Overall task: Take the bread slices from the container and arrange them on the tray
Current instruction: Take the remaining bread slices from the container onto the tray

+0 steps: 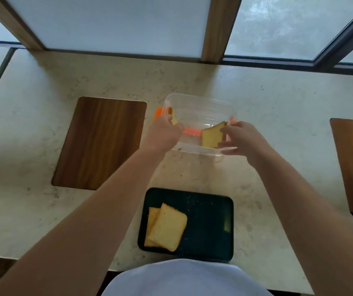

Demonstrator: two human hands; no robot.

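1. State: both hands are at the clear container point(199, 110), which sits beyond the dark tray point(209, 221) on the counter point(43, 210). Left hand point(165, 133) is curled over the container's left rim, where a bit of slice point(174, 119) shows just past the knuckles; can't tell whether it pinches that slice or only steadies the rim. Right hand point(239, 138) has fingers spread, thumb and fingertips touching the edge of an upright slice point(212, 135) leaning at the near right wall; grip not closed yet.
2. Two slices point(167, 226) already lie on the tray's left side, overlapping. The right half is bare apart from crumbs.
3. Risk: the slice looks soft and crumbly. Pinching by one corner could tear it on the lift.
4. Risk: the container looks light (orange latches point(190, 131) hanging open). If the left hand isn't really holding it, pulling the slice may drag or tip it toward the tray.
5. Risk: the slice could snag on the near wall or latch on the way out.
6. Placement risk: landing on the existing pair makes a pile, not an arrangement. Aim right.
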